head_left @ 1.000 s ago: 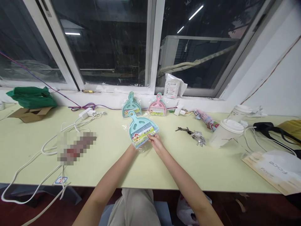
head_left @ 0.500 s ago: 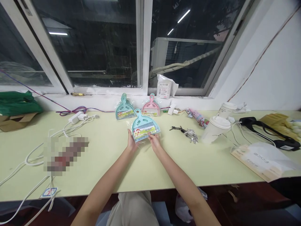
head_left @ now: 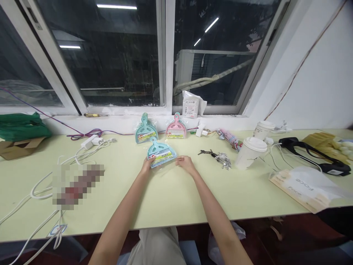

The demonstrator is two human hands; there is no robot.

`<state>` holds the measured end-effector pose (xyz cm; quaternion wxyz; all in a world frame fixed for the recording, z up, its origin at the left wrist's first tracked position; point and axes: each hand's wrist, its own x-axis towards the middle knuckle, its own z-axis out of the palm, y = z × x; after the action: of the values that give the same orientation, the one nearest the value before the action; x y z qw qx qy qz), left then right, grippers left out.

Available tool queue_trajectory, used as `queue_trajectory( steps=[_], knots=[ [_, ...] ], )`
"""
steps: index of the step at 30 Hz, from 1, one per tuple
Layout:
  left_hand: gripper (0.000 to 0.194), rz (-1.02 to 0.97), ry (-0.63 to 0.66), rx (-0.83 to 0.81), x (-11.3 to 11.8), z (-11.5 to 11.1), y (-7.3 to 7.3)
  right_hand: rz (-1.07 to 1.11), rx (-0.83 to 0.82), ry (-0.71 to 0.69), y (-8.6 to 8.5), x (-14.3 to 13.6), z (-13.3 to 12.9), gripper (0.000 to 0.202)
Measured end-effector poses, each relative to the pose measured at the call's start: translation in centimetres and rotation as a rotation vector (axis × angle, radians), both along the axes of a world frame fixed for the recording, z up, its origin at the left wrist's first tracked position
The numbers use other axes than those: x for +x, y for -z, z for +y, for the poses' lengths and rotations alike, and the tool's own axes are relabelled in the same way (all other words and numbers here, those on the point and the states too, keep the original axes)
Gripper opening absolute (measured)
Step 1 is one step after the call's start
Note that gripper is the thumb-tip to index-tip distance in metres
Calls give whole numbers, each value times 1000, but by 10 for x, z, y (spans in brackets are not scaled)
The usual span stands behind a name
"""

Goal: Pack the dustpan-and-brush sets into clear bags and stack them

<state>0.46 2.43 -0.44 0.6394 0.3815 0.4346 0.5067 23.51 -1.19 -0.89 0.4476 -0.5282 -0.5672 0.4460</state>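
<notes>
Your left hand [head_left: 147, 164] pinches the blue dustpan set [head_left: 161, 154] at its lower left corner.
Your right hand [head_left: 186, 164] curls just beside its right corner; whether it pinches anything, I cannot tell. The set is over the table [head_left: 171, 206], between your hands. Keys [head_left: 224, 160] and paper cups [head_left: 249, 154] are to your right. Close behind the set, teal dustpans [head_left: 146, 131] stand, with a pink dustpan [head_left: 176, 126] beside them.

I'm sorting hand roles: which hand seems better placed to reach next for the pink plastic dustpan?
Probably the right hand: the pink plastic dustpan stands almost straight ahead, while the left hand grips the light-blue plastic dustpan. Whether the right fingers touch that one is unclear.
</notes>
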Motion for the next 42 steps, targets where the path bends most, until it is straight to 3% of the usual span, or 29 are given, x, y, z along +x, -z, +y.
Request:
queue_trajectory(
  steps=[2,4,8,14,16,19,21,28,35,42],
  knots=[
    [55,0,43,-31,-7,-1,-2,-306,291,43,-3,3,-3,57],
    [52,18,99,-50,-11,-4,-5,-556,455,-22,-4,0,-5,79],
    [44,87,197,-76,-12,-9,-11,-748,419,-210,-7,-9,-12,88],
    [38,24,197,-151,-14,-8,-16,-825,448,-271,-12,-13,-17,106],
    [40,10,171,-169,-16,-8,-17,-829,520,-239,-12,-13,-16,92],
    [42,8,158,-198,-18,-7,-17,-775,599,-173,-11,-13,-14,53],
    [43,14,182,-208,-21,-4,-15,-709,606,-142,-10,-13,-14,44],
    [47,-47,277,-214,-34,4,-7,-428,524,-58,-5,-10,-10,25],
    [33,0,362,-147,-31,-3,-9,-374,451,108,12,-8,4,16],
    [47,26,372,-70,-21,-8,-1,-178,461,204,15,-11,8,14]
  ],
)
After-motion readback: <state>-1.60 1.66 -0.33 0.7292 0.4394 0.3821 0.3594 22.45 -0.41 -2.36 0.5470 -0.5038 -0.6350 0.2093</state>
